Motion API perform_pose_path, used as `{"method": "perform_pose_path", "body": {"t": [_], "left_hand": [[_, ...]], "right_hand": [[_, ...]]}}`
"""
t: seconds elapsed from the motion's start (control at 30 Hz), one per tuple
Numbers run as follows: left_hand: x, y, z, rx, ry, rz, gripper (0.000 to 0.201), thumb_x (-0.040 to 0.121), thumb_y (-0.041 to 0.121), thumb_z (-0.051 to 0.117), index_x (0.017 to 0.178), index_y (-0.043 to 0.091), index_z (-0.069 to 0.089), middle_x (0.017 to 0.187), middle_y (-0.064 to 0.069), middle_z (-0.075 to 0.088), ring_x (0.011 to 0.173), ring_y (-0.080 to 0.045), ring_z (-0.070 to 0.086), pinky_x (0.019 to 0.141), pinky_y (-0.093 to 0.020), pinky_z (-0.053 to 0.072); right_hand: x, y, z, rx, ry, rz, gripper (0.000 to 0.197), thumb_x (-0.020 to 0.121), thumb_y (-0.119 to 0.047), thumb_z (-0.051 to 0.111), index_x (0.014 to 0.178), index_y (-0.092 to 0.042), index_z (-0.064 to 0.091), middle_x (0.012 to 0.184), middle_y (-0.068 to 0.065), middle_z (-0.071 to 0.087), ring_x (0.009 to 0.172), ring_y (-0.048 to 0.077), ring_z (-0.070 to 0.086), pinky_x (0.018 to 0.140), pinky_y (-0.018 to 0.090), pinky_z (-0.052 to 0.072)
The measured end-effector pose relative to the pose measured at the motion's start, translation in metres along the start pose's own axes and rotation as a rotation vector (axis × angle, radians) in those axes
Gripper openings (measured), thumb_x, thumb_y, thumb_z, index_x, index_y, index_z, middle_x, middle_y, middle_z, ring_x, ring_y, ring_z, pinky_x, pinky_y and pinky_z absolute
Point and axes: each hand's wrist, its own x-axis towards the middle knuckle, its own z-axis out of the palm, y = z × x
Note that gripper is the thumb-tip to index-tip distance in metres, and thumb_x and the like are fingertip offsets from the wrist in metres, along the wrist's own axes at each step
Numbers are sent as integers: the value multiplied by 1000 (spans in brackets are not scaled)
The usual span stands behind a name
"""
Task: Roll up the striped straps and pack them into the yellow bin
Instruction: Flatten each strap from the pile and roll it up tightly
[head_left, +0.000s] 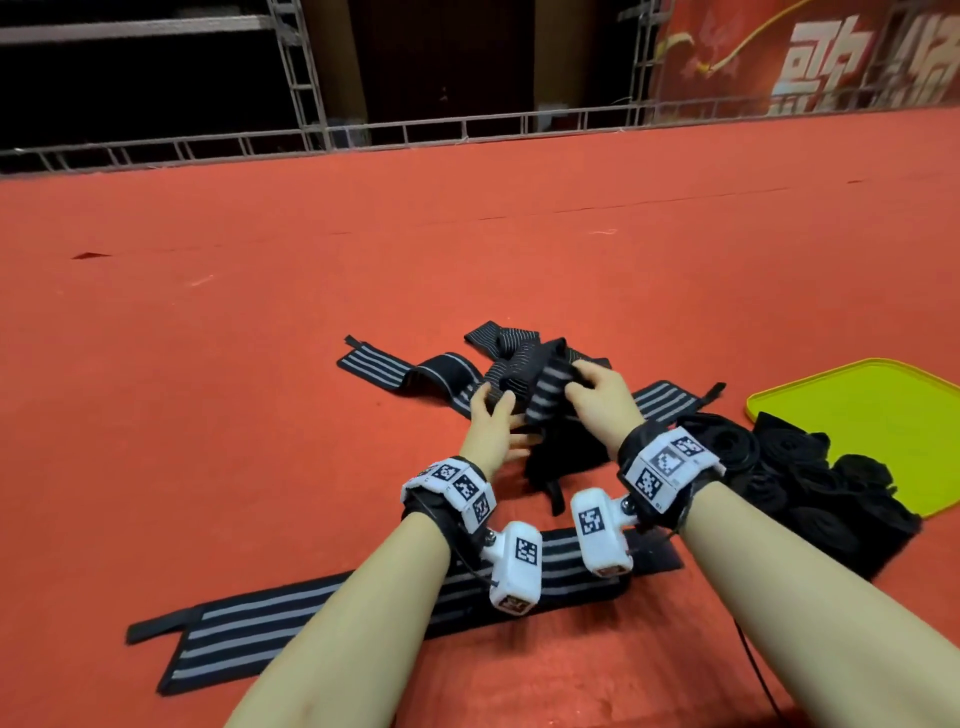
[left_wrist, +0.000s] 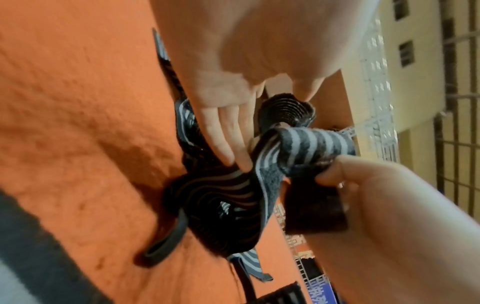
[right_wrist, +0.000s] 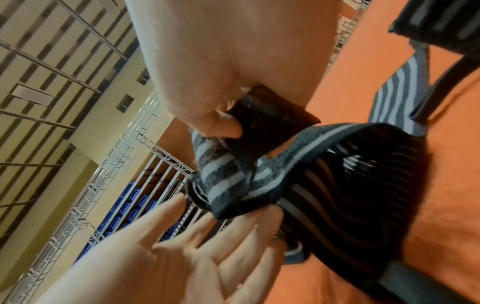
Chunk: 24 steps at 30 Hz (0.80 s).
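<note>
Partly done, on present evidence. Several black rolled straps (head_left: 810, 483) heaped on and against the near-left corner of the yellow bin (head_left: 883, 415), some spilling over its rim onto the red carpet (head_left: 467, 234); exact count not readable, and whether all sit properly inside cannot be told.

Currently in hand: one striped strap (head_left: 550, 389), lifted above the tangled pile (head_left: 519, 364) at mid-carpet. Right hand (head_left: 602, 389) pinching the strap's dark end patch, thumb curled over it and fingers behind, as confirmed in both wrist views. Left hand (head_left: 493, 421) with fingers straight and spread, fingertips (left_wrist: 233, 158) touching the strap's underside but not closed around it. No roll yet formed on this strap; judged to be at the separating or straightening step, ahead of rolling.

Outstanding:
- strap in hand, unrolled;
- long flat strap (head_left: 311, 613) laid out along the near edge of the carpet, under the forearms;
- another flat strap (head_left: 395, 371) left of the pile;
- one more (head_left: 665, 400) beside the bin's left edge;
- unknown number within the pile itself.

Estimate: roughly halfway, with at least four straps left to roll and pack.
</note>
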Motion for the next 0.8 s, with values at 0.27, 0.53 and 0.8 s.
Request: {"method": "perform_pose_path", "body": {"t": [0.27,0.53,0.8], "left_hand": [[25,-6,8,-92,6,4,37,98,39,40,125,18,53,98,3,67,65,-5,62,49,-16,47],[42,-18,6,39,132,176,16,94,16,56,78,15,54,66,1,60,50,-3,54,48,-15,41],[59,-33,-23,63,398,40,9,97,7,42,96,1,48,66,-10,55,29,-2,49,30,-16,38]], "right_hand": [[-8,12,3,155,-125,114,31,92,-3,46,66,-19,50,67,-8,53,65,5,50,65,18,41],[-5,25,0,198,-200,162,18,91,-4,49,102,0,64,95,6,66,86,15,62,86,32,51],[-1,18,-5,762,-13,257,23,86,1,44,76,-16,55,75,2,57,75,19,55,67,32,46]]}}
